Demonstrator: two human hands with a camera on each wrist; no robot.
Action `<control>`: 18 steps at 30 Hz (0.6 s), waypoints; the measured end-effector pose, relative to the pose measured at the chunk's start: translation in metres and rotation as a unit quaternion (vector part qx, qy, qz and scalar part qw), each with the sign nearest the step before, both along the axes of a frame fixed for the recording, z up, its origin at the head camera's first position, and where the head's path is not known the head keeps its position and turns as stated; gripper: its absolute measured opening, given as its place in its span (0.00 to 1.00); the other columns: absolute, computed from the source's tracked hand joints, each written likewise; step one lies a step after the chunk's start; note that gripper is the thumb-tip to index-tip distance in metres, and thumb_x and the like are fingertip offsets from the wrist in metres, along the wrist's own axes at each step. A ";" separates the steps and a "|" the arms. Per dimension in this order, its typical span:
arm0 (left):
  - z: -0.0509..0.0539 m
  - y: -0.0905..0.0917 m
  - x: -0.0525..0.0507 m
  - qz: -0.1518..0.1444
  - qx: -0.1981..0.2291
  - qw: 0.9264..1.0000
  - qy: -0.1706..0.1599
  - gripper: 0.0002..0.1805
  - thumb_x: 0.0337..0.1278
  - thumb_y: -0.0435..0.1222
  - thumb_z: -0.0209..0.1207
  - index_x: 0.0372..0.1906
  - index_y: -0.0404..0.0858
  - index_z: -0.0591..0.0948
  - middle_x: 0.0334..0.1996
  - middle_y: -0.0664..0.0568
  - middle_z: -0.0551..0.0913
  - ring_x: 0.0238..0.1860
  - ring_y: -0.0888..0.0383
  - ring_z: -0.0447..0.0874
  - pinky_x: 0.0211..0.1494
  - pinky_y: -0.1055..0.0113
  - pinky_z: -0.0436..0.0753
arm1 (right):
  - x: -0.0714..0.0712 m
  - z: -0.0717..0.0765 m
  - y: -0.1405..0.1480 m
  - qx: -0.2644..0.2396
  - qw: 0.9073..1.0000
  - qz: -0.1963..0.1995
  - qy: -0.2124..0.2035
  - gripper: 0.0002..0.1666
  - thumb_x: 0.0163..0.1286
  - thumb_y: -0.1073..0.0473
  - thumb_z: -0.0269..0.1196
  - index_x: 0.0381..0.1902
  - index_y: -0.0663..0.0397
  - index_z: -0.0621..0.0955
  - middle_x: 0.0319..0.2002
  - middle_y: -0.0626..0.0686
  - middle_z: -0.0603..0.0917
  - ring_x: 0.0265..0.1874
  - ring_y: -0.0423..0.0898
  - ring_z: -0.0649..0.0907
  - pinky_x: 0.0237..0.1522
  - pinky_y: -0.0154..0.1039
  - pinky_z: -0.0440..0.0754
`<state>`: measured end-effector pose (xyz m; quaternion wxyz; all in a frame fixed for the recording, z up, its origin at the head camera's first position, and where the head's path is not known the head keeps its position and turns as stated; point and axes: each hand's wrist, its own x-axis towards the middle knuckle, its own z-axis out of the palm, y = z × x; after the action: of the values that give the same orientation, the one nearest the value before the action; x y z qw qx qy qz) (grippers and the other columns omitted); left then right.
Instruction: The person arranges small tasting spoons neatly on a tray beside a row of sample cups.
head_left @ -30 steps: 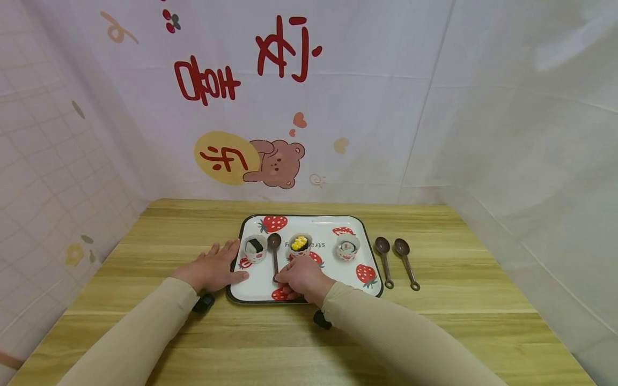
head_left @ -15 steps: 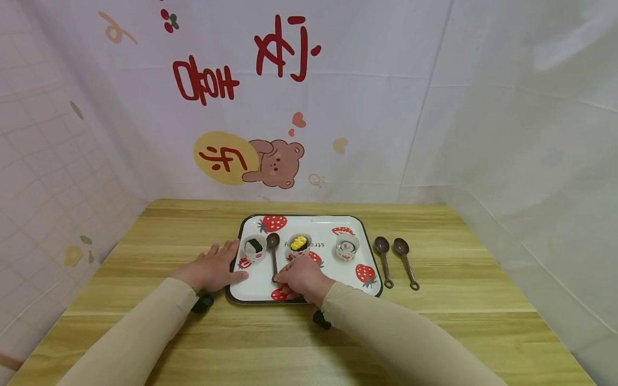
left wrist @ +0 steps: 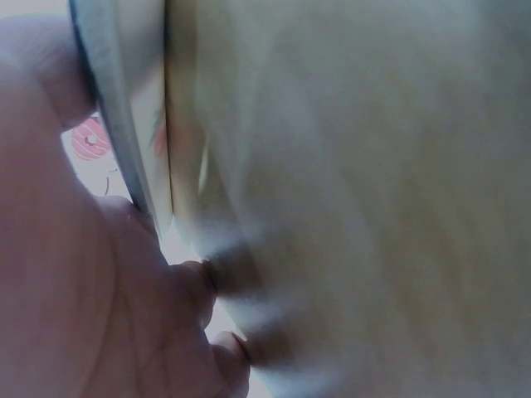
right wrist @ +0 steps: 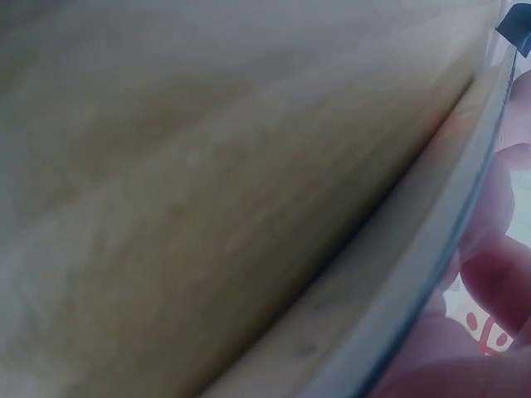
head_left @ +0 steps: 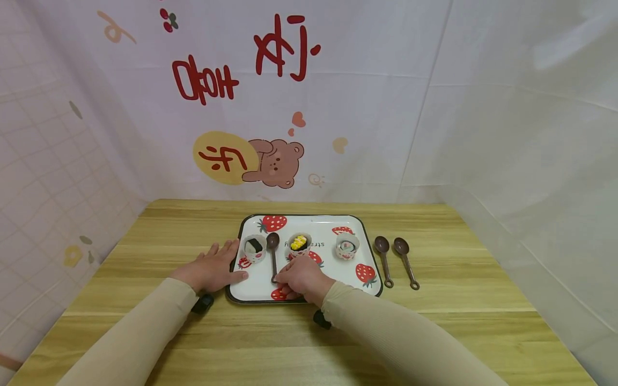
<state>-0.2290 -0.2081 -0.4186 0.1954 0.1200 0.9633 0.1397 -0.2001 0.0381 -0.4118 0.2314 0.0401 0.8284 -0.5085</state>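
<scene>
A white tray with a dark rim and strawberry prints lies on the wooden table. My right hand reaches over its near edge and pinches the handle end of a brown spoon, which lies on the tray with its bowl pointing away. My left hand rests across the tray's left edge, fingers extended on the table and thumb over the tray. Between the left hand and the spoon stands a paper cup holding a rice ball with a dark strip. Behind the right hand is a cup with yellow-topped sushi.
A third paper cup with a sushi roll stands on the tray's right part. Two more brown spoons lie side by side on the table, right of the tray. A printed white curtain hangs behind and on both sides.
</scene>
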 end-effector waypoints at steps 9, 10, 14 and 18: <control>0.000 0.001 0.000 0.001 -0.004 1.000 0.002 0.58 0.70 0.64 0.57 0.85 0.32 0.45 0.84 0.28 0.47 0.82 0.21 0.39 0.78 0.23 0.47 | 0.002 0.003 0.002 0.000 1.000 0.005 -0.001 0.10 0.73 0.61 0.69 0.34 0.62 0.90 0.25 0.53 0.88 0.19 0.40 0.81 0.24 0.31 0.85; 0.000 0.001 0.000 0.000 -0.004 1.000 0.003 0.58 0.70 0.64 0.57 0.85 0.32 0.45 0.84 0.28 0.47 0.82 0.21 0.39 0.78 0.22 0.47 | 0.002 0.003 0.002 -0.002 1.000 0.005 -0.001 0.09 0.73 0.61 0.69 0.34 0.62 0.90 0.25 0.53 0.88 0.19 0.40 0.81 0.24 0.31 0.85; -0.001 0.000 0.000 -0.003 -0.004 1.000 0.007 0.58 0.71 0.64 0.56 0.85 0.32 0.45 0.84 0.28 0.47 0.81 0.21 0.40 0.78 0.22 0.48 | 0.002 0.004 0.003 -0.012 1.000 0.006 0.001 0.08 0.73 0.62 0.69 0.37 0.61 0.90 0.26 0.53 0.89 0.20 0.40 0.82 0.26 0.33 0.87; -0.002 -0.001 0.000 -0.006 0.003 1.000 0.010 0.57 0.71 0.63 0.57 0.85 0.31 0.46 0.84 0.28 0.47 0.81 0.20 0.40 0.77 0.22 0.48 | 0.003 0.003 0.005 -0.003 1.000 0.017 0.023 0.06 0.71 0.62 0.70 0.41 0.59 0.90 0.28 0.52 0.89 0.22 0.41 0.82 0.27 0.32 0.85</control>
<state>-0.2294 -0.2091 -0.4202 0.1860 0.1278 0.9641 0.1398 -0.1969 0.0428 -0.4089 0.2212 0.0132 0.8325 -0.5078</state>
